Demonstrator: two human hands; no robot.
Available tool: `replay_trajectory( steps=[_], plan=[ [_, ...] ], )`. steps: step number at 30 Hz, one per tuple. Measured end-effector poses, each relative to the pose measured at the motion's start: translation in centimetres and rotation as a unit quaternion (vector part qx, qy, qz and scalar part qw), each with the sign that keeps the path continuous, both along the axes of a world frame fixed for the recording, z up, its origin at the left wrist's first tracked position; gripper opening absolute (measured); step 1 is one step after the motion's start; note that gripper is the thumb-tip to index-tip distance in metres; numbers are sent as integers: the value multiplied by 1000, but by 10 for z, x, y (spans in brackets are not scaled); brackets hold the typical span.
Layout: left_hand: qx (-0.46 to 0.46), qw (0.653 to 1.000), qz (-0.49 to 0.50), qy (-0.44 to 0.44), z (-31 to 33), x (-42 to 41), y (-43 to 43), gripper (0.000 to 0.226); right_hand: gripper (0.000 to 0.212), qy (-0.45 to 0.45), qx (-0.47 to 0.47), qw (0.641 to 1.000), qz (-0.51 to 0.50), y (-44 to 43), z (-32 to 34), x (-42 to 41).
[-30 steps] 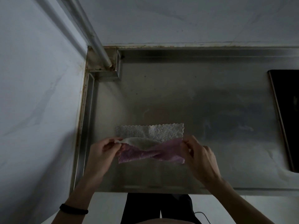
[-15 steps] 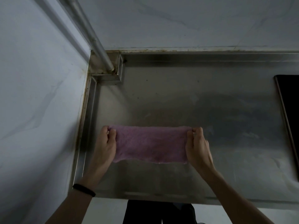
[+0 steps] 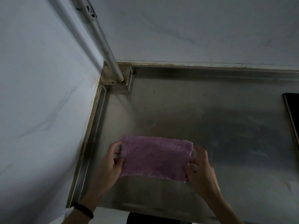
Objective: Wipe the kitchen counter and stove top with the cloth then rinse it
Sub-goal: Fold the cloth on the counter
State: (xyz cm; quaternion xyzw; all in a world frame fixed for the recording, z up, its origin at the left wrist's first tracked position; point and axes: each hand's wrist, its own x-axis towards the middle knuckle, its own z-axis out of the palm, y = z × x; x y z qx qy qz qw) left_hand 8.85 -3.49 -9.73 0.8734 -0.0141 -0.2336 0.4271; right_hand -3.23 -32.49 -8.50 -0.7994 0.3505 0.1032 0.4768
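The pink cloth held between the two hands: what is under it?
Under the pink cloth is the stainless steel counter, bare around it. The patch directly beneath is covered, so nothing can be told of it. Left hand and right hand grip its ends.

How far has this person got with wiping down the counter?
Looks barely started. In hand: the left hand and right hand hold the pink cloth spread flat by its two ends, just above the steel counter. The counter shows smudges and specks, so little wiping looks done. Left: wiping the counter, then the dark stove top at the right edge, then rinsing; no tap is in view.
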Motion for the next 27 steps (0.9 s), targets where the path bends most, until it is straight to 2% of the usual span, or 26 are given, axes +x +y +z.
replay_trajectory(
  steps=[2,4,7,8,10,12,15,17,19,21,24,27],
  plan=[
    [17,1000,6,-15,1,-3,2,47,66,9,2,1000,13,0,-2,-1],
    [55,997,4,-44,2,-10,2,40,65,4,-11,999,30,-1,-3,-2],
    [106,989,16,-103,-2,-21,3,43,53,-4,-26,999,32,-2,0,-3],
    [112,987,11,-116,-2,-24,4,46,47,-8,-48,998,28,0,2,-3],
    [135,979,-9,-151,1,-28,6,49,42,-36,-160,986,23,8,5,-4],
    [173,967,-28,-183,1,-30,10,52,53,-90,-238,965,64,24,7,0],
    [217,956,-64,-188,4,-30,14,56,62,-166,-259,935,176,61,7,11],
    [225,954,-83,-179,8,-26,17,53,66,-167,-259,927,216,87,-1,18],
    [222,956,-97,-168,1,-23,25,65,76,-112,-257,933,226,111,-9,24],
    [208,963,-86,-148,-5,-23,30,73,77,-21,-235,950,203,121,-13,24],
    [176,967,-89,-160,-14,-27,32,92,76,19,-211,977,40,111,-13,13],
    [185,951,-152,-194,-21,-24,32,92,73,63,-231,970,-49,97,-10,1]
  ],
)
